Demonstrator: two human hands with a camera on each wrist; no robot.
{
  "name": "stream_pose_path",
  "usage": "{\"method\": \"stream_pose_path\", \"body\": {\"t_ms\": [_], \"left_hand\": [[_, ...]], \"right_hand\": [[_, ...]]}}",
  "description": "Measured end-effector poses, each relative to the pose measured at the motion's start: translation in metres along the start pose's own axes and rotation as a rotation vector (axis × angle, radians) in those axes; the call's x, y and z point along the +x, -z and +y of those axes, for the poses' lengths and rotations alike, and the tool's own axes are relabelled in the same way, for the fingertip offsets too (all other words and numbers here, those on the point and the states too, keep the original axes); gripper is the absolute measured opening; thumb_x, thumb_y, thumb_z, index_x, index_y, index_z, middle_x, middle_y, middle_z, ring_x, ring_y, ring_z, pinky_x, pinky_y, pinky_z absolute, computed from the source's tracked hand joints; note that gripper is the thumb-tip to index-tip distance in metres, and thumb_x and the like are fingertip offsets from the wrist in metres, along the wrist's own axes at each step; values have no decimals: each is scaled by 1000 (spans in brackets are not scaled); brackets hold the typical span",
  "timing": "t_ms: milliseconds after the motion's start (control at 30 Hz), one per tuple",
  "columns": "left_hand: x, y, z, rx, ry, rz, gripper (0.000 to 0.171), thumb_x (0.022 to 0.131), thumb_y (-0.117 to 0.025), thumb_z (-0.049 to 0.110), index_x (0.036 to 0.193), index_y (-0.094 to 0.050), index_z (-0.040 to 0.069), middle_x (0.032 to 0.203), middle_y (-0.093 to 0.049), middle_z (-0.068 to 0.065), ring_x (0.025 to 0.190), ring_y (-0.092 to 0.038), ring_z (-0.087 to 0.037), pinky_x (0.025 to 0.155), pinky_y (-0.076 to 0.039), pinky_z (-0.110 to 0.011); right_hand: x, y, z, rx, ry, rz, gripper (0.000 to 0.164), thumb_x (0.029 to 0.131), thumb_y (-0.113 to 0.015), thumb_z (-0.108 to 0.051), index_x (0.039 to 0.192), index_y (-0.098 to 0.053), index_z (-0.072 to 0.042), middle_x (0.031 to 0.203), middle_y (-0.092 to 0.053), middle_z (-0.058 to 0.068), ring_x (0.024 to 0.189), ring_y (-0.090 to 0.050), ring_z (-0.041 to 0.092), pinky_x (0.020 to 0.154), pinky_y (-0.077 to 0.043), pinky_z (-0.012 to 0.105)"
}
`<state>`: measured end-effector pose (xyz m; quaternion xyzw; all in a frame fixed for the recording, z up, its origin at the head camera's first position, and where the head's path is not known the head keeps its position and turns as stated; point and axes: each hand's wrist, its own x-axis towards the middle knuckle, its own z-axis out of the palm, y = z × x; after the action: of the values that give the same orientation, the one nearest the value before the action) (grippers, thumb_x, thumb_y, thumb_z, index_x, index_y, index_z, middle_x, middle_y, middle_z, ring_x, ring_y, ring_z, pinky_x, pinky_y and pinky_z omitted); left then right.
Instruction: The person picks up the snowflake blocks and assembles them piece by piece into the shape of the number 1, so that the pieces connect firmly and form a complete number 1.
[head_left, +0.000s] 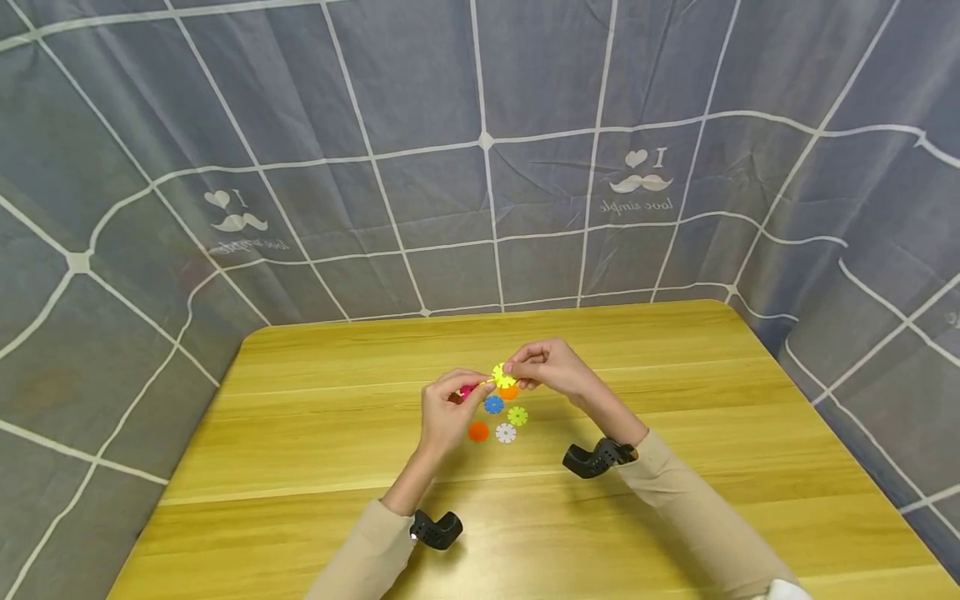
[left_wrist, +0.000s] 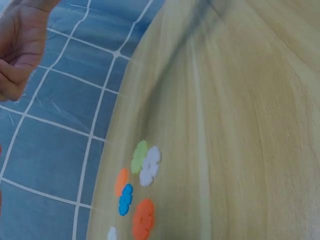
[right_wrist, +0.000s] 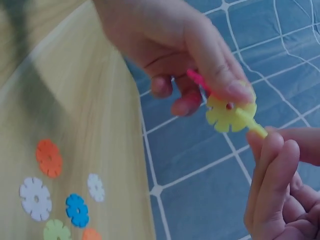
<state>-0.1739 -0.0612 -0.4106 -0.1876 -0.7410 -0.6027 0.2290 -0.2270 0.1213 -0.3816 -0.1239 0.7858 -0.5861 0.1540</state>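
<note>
Over the table my left hand (head_left: 444, 412) pinches a yellow notched plastic disc (right_wrist: 220, 117) between thumb and fingers. A pink notched disc (right_wrist: 196, 78) stands at an angle against it, partly hidden by those fingers. My right hand (head_left: 558, 367) grips a second yellow notched disc (head_left: 501, 377) by its edge. Seen in the right wrist view, the two yellow discs meet crosswise at their rims, the right hand's one nearly edge-on. In the left wrist view my right hand (left_wrist: 20, 55) shows at the upper left, its fingers curled.
Below the hands lie loose notched discs: orange (head_left: 478, 431), white (head_left: 506, 433), green (head_left: 517, 416), blue (head_left: 493, 404) and another orange (head_left: 509, 392). One more white disc (right_wrist: 96, 187) lies near the table edge. A grey checked curtain (head_left: 420, 200) surrounds the wooden table (head_left: 315, 450).
</note>
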Motion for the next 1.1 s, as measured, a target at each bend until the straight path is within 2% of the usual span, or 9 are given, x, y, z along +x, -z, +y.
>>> {"method": "stream_pose_path", "body": {"t_ms": [133, 267, 367, 433, 533, 700, 867, 967, 1100], "left_hand": [[-4, 0, -4, -17, 1, 7, 6, 79, -73, -5, 80, -72, -11, 79, -70, -23, 54, -55, -14, 48, -43, -19], [-5, 1, -7, 3, -7, 24, 4, 77, -74, -7, 80, -72, -9, 79, -70, -22, 58, -52, -3, 49, -43, -19], [-4, 0, -10, 20, -42, 40, 4, 76, -75, -8, 79, -73, -8, 78, -70, -22, 59, -50, -1, 47, -43, -20], [-3, 0, -10, 32, -66, 47, 6, 75, -76, -7, 80, -73, -8, 79, -70, -22, 58, -48, -2, 46, -41, -20], [-1, 0, -10, 60, -71, 49, 14, 73, -79, -4, 85, -73, -7, 79, -70, -22, 56, -48, -4, 45, -40, -19], [-2, 4, -7, 110, -34, 31, 33, 68, -83, 0, 98, -71, -7, 80, -72, -21, 56, -57, -15, 47, -45, -21], [-3, 6, -7, 133, -17, -14, 35, 68, -83, -2, 101, -70, -8, 83, -72, -22, 63, -62, -29, 50, -48, -25], [-3, 4, -18, 146, -17, -22, 33, 68, -83, -2, 99, -72, -7, 84, -72, -22, 63, -62, -30, 50, -49, -27], [-3, 1, -35, 154, -56, -16, 32, 68, -83, 0, 98, -73, -5, 86, -72, -21, 61, -60, -28, 48, -48, -24]], "right_hand": [[0, -4, 1, 28, -11, -11, 16, 88, -66, -9, 91, -68, 6, 72, -70, -4, 60, -62, 8, 62, -54, 20], [1, -8, 7, 60, -24, -8, 16, 88, -66, -10, 90, -67, 7, 68, -68, -7, 59, -60, 7, 62, -52, 19], [1, -9, 10, 58, -20, 14, 19, 89, -66, -11, 93, -67, 7, 68, -68, -6, 60, -59, 8, 64, -54, 22], [1, -10, 9, 37, -10, 27, 21, 90, -66, -13, 96, -67, 7, 71, -69, -2, 62, -60, 10, 68, -56, 28], [1, -11, 8, 16, 8, 34, 24, 90, -67, -16, 100, -68, 7, 76, -72, 3, 64, -62, 11, 71, -58, 34], [0, -11, 8, 6, 10, 67, 26, 89, -68, -17, 103, -69, 5, 79, -73, 0, 68, -64, 14, 71, -58, 35], [-2, -11, 11, 20, -3, 80, 27, 89, -69, -17, 105, -68, 5, 83, -74, 0, 72, -67, 16, 71, -58, 32], [-4, -12, 12, 25, 8, 79, 28, 89, -68, -18, 106, -68, 5, 83, -74, 0, 71, -67, 12, 70, -57, 30], [-7, -12, 12, 19, 43, 81, 26, 90, -67, -17, 105, -68, 5, 79, -72, -3, 69, -65, 8, 68, -56, 29]]}}
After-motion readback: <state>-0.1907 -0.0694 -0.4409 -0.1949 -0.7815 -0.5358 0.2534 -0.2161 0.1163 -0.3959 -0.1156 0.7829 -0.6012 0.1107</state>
